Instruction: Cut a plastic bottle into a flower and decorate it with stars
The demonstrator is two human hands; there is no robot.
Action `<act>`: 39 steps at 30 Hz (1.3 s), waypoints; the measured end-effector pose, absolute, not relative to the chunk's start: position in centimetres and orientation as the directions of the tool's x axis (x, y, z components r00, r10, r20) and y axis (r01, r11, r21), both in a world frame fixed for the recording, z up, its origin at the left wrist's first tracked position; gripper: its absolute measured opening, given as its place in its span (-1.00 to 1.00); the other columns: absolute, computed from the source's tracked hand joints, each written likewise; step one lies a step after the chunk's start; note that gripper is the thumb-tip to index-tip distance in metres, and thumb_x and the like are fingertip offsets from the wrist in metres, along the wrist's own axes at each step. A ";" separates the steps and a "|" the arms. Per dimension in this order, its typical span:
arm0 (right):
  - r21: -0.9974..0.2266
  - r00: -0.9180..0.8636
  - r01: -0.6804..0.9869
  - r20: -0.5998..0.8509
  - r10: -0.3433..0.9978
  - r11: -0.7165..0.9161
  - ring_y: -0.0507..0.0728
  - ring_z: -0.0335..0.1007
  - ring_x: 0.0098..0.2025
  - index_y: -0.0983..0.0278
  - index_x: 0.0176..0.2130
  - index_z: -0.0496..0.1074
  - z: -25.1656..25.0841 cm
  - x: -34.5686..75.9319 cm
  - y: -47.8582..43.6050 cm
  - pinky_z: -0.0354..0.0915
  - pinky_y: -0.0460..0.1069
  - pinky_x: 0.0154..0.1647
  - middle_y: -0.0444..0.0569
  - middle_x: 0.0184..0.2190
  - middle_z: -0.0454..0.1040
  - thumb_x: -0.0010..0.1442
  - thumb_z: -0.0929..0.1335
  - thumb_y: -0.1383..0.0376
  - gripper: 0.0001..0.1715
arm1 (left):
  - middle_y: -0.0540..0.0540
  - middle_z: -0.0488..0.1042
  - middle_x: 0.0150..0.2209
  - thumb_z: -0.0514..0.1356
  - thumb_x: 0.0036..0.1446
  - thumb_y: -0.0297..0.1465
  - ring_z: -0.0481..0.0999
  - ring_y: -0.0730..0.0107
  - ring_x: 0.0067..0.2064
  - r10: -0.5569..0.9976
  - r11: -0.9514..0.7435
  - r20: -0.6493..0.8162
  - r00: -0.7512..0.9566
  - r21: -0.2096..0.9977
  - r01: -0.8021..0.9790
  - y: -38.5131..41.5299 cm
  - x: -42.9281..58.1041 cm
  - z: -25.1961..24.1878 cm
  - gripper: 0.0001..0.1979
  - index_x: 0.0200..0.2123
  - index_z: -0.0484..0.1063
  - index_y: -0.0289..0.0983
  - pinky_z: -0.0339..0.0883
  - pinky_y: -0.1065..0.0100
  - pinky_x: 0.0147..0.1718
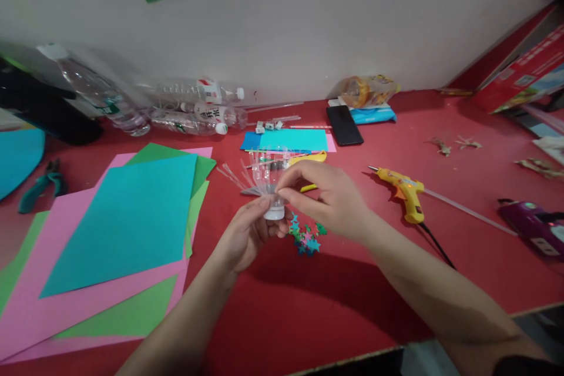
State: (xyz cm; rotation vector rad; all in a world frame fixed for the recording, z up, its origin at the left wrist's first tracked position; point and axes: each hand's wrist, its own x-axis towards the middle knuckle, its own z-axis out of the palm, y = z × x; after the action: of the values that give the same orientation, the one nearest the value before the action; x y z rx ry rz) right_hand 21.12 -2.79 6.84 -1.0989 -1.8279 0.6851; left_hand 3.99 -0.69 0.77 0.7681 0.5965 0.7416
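Note:
Cupped in my left hand [253, 229] is the neck end of a clear plastic bottle [269, 179], white cap [275, 213] downward. Its wall is cut into thin strips that fan up and out, several of them bent to the left. My right hand [326, 197] has thumb and forefinger pinched at the right side of the bottle, seemingly on a strip; the fingers partly hide that spot. Just below on the red table lies a small heap of coloured paper stars [306, 238]. Behind the bottle are yellow-handled scissors [311, 157], partly hidden.
At right lies a yellow glue gun [405, 188] with a glue stick in its back, near a purple power strip [531, 226]. Coloured paper sheets [127, 217] and pliers [44, 185] are left. Plastic bottles [194, 108] and a phone [345, 125] lie near the wall.

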 end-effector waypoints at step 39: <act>-0.463 -0.261 0.633 0.627 0.734 0.620 0.13 0.29 -0.20 0.28 -0.33 0.31 4.2 19.2 -2.6 0.25 0.05 -0.15 0.02 -0.31 0.46 0.26 0.22 0.45 -0.85 | -0.03 0.48 -0.56 0.22 0.13 -0.25 0.45 0.52 -0.54 0.783 0.522 -0.235 0.576 0.752 -0.403 -0.4 3.9 0.2 -0.74 -0.43 0.50 -0.35 0.37 0.53 -0.54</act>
State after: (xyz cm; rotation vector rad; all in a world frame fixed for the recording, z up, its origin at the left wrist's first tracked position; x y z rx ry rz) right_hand 19.24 -2.64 4.22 -1.0785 -1.9771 0.1474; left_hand 3.91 -0.45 0.24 0.7036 0.6110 0.7659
